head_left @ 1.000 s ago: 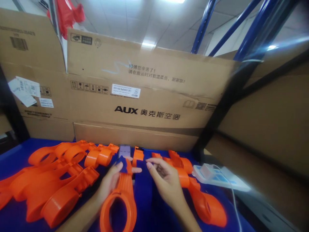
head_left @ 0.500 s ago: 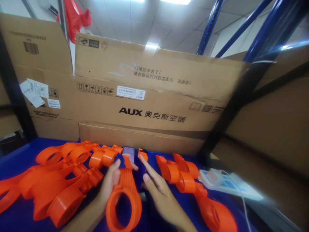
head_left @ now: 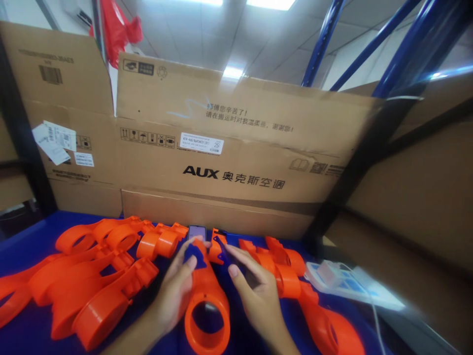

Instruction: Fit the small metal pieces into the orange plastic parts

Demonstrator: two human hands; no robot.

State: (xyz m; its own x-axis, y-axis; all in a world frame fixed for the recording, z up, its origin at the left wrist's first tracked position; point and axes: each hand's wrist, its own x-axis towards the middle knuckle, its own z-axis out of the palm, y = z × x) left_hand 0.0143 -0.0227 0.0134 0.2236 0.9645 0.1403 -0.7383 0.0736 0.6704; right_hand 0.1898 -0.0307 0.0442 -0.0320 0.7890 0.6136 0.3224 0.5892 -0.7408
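My left hand (head_left: 172, 293) is closed around an orange plastic part with a round ring (head_left: 189, 329) at its near end. A dark blue piece (head_left: 197, 256) lies against the far end of this part, under my left thumb. My right hand (head_left: 256, 291) pinches a thin dark blue plate (head_left: 222, 252) with small holes, just right of the orange part. The plate and the orange part look apart. Behind the plate stands a smaller orange piece with a black top (head_left: 217, 234). A phone (head_left: 197, 231) lies beyond my left fingertips.
Several orange ring parts (head_left: 99, 310) lie in rows on the blue surface (head_left: 48, 222) at left. More orange parts (head_left: 288, 281) lie at right. A white power strip (head_left: 354, 283) with a cable is further right. A cardboard box panel (head_left: 236, 158) stands behind.
My left hand has turned the orange part and moved it to the right. My right hand has shifted slightly right, and the blue plate in it shows more of its face.
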